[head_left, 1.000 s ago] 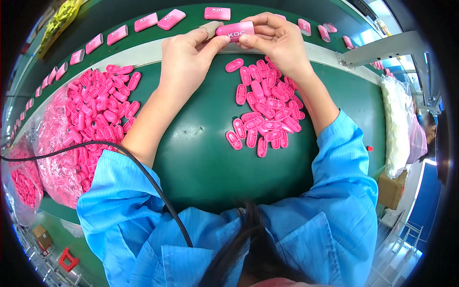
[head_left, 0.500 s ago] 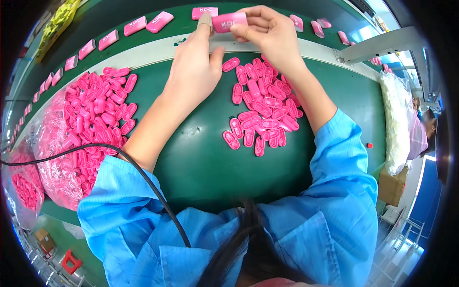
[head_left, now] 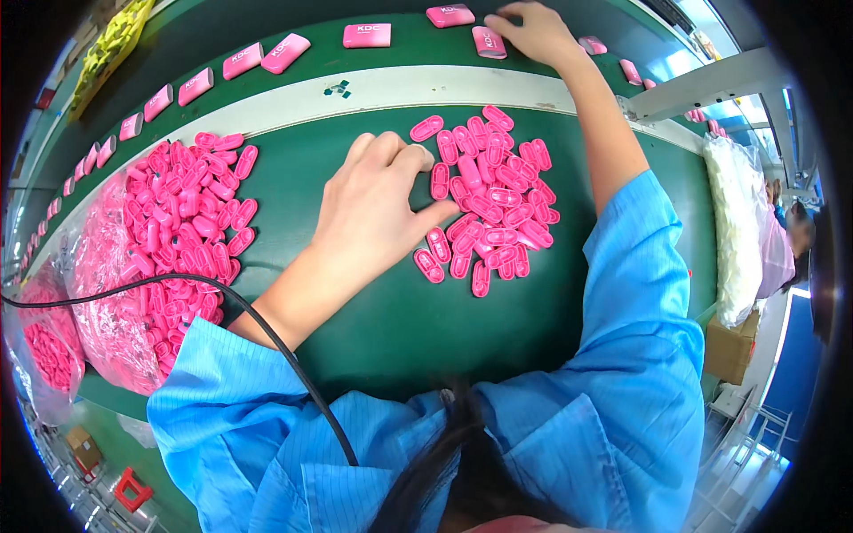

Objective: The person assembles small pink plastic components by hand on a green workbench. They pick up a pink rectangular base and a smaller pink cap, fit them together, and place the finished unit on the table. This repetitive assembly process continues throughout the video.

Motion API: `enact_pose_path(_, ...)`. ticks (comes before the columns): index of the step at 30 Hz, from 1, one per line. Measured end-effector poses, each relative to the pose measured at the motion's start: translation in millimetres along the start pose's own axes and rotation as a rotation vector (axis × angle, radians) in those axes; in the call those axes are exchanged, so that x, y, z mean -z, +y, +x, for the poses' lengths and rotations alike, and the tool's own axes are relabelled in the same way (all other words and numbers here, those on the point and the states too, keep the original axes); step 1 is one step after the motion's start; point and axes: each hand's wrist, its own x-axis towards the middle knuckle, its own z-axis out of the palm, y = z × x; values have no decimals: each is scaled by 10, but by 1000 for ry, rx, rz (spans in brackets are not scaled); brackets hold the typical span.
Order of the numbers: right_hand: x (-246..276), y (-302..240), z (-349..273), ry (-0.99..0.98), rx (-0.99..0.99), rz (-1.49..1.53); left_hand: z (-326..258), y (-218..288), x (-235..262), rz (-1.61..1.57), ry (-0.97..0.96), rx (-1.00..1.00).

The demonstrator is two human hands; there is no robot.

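My left hand (head_left: 369, 200) hovers over the green work surface, thumb stretched out to the edge of a pile of pink oval caps (head_left: 487, 209). Its fingers are bent and apart from the thumb, with nothing visible between them. Out over the conveyor belt, my right hand (head_left: 538, 31) is open, fingers curved. Its thumb is close to a small pink case (head_left: 490, 42) lying turned on the belt; whether they touch I cannot tell. Just left of that, another pink case (head_left: 450, 15) lies near the far side, and a third case (head_left: 367, 35) lies flat further left.
A larger heap of pink caps (head_left: 191, 204) spills from a clear plastic bag (head_left: 111, 293) on the left. A black cable (head_left: 267, 324) crosses my left forearm. A pale rail (head_left: 293, 99) borders the belt. At right are a metal bracket (head_left: 702, 84) and a white bag (head_left: 736, 231).
The pink case between my hands has been let go. My left hand has come back toward the cap pile. My right hand has reached further right and out. Cases on the belt have shifted left.
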Motion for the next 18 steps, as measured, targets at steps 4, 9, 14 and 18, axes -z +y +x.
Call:
enact_pose_path(4, 37, -174, -213, 42, 115, 104, 40, -75, -95, -20, 86, -52)
enact_pose_path(9, 121, -422, -363, -109, -250, 721, 358, -134, 65, -243, 114, 42)
enact_pose_path(14, 113, -771, -578, -212, -135, 1135, 667, -409, 40, -692, 84, 188)
enact_pose_path(18, 33, -773, -618, -269, -205, 1169, 671, -443, 20, -1084, 110, 313)
